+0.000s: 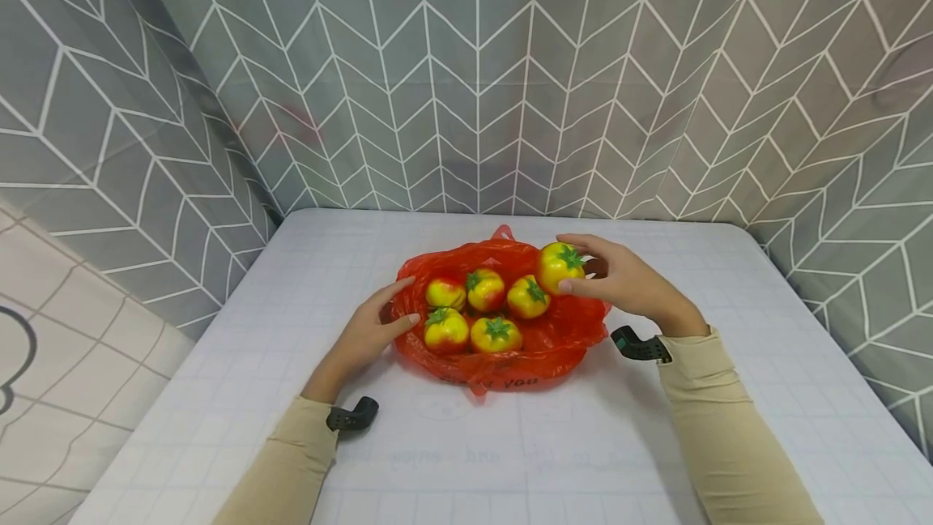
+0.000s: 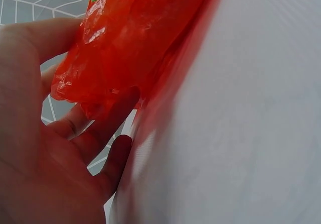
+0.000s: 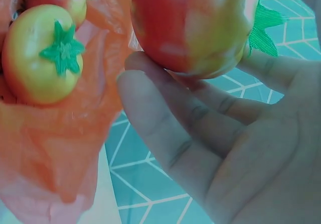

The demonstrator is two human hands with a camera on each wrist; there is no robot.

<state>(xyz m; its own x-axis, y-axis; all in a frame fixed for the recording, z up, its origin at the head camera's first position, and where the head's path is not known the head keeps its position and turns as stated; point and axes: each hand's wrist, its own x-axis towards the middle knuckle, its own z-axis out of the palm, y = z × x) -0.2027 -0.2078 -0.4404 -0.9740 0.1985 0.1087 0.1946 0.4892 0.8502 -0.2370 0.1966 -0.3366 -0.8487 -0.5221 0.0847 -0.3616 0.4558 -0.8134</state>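
Observation:
A red plastic bag [image 1: 543, 335] lies spread open on the table with several yellow-and-red tomatoes inside, one being a tomato [image 1: 497, 334] at the front. My left hand [image 1: 368, 330] rests against the bag's left side, fingers spread. In the left wrist view, its fingers [image 2: 100, 138] touch the red plastic, and space shows between palm and bag. Above the bag's right part, my right hand [image 1: 619, 274] holds another tomato [image 1: 560, 267] with thumb and fingers. That tomato [image 3: 193, 28] appears large in the right wrist view, green leaves towards the palm.
The white table [image 1: 437, 468] has faint printed lettering near its front. Behind it hangs a grey curtain [image 1: 474, 87] with a white chevron pattern, which also lines both sides. Each wrist wears a black camera strap [image 1: 641, 344].

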